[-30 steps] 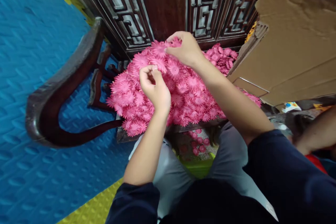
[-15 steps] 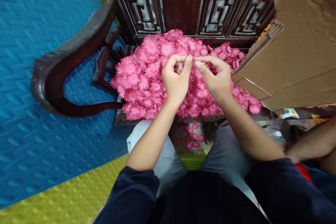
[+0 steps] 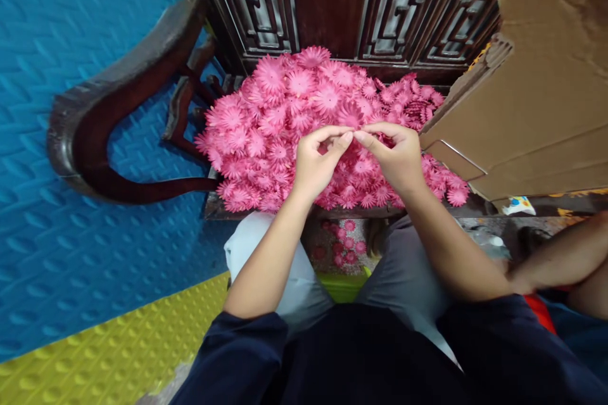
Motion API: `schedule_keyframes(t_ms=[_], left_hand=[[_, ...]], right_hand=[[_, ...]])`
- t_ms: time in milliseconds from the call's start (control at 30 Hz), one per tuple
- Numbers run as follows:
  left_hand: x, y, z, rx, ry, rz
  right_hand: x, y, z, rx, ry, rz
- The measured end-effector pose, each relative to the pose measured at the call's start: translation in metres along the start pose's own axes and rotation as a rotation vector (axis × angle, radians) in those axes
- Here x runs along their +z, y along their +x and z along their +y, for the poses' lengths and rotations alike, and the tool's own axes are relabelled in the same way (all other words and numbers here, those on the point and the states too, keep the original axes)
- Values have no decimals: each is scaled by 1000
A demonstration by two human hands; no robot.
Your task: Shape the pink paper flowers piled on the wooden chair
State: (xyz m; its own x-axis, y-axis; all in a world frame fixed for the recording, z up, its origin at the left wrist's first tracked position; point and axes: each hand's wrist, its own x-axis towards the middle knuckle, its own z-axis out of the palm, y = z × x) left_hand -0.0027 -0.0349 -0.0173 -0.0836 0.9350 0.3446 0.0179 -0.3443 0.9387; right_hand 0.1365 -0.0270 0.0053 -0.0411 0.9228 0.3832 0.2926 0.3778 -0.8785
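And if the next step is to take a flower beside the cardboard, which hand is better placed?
Probably the right hand: it is closer to the cardboard and the pink flowers there. The left hand sits farther away, with the right in between.

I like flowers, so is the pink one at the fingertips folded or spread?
Spread: the pink flower fans out just above where the left hand and right hand meet; its lower edge is hidden.

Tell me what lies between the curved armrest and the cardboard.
In the head view, a heap of pink flowers lies between the curved armrest and the cardboard; the left hand and right hand partly hide it.
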Motion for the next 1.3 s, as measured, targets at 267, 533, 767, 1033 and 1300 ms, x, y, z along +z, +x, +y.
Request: schedule_keyframes(t_ms=[267,533,767,1033,1300], left_hand=[[-1,0,-1,-8,52,11],[-1,3,-3,-174,-206,5],[1,3,-7,-286,-401,-17],[-13,6,-3,-258,-288,-154],[-8,2,-2,42,202,19]], right_hand=[[3,0,3,29,19,24],[7,-2,3,134,152,-19],[11,-5,4,212,292,-14],[7,-6,-1,114,222,-21],[5,-3,-11,170,143,-68]])
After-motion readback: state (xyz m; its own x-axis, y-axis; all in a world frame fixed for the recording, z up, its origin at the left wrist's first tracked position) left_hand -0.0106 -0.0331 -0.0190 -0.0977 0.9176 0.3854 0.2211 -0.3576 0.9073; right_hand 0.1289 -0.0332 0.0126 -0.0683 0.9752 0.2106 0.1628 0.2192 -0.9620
